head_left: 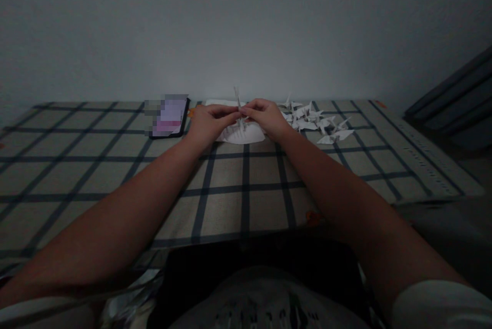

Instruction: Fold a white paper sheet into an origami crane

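Note:
Between both hands, above the middle of the table, a narrow folded paper (237,96) stands upright. My left hand (210,120) pinches it from the left, with thumb and fingers closed. From the other side my right hand (265,115) pinches the same piece, fingertips touching those of the left. Beneath the hands lies a white sheet (246,134) with some markings on it, partly covered by them. Several white folded paper cranes (307,116) lie in a loose heap just right of my right hand.
A phone (169,116) with a lit, partly blurred screen rests left of my left hand. The table wears a checked cloth (226,201) and its far edge meets a plain wall (246,26). Dark folded fabric (457,98) is at the far right.

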Tool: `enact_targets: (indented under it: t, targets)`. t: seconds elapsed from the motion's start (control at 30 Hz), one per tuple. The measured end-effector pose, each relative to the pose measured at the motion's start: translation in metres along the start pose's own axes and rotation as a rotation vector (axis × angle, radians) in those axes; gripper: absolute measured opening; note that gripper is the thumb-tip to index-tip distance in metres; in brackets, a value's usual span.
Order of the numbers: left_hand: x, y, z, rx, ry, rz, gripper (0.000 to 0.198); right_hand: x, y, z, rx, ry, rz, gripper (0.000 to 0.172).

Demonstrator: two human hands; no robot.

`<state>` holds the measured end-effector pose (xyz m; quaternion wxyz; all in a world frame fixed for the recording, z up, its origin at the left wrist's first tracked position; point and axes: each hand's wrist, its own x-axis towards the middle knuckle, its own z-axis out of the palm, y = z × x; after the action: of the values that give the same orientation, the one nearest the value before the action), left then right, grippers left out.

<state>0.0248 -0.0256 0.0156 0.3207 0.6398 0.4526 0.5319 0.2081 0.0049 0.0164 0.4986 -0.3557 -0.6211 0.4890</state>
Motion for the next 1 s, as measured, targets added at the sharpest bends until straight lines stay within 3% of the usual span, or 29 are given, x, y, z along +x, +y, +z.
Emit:
enact_targets:
  t: [0.37,0.6,0.8,0.9,1.0]
  targets:
    - [-0.002,0.008,0.000,0.130,0.005,0.098,0.032,0.003,0.007,-0.003,0.055,-0.051,-0.044,0.031]
    - [-0.001,0.004,0.001,0.020,-0.002,-0.022,0.035,0.001,0.002,0.002,0.004,0.003,-0.036,0.027]
    - [0.003,-0.002,0.007,-0.144,0.054,-0.131,0.027,0.003,0.004,0.003,0.025,-0.012,-0.054,0.023]
    - [0.004,-0.001,0.007,-0.151,0.044,-0.130,0.038,0.004,0.004,0.002,0.007,-0.033,-0.071,0.023]
    - [0.004,0.002,0.006,-0.129,0.009,-0.107,0.042,0.004,0.004,0.001,-0.041,-0.065,-0.078,0.011]
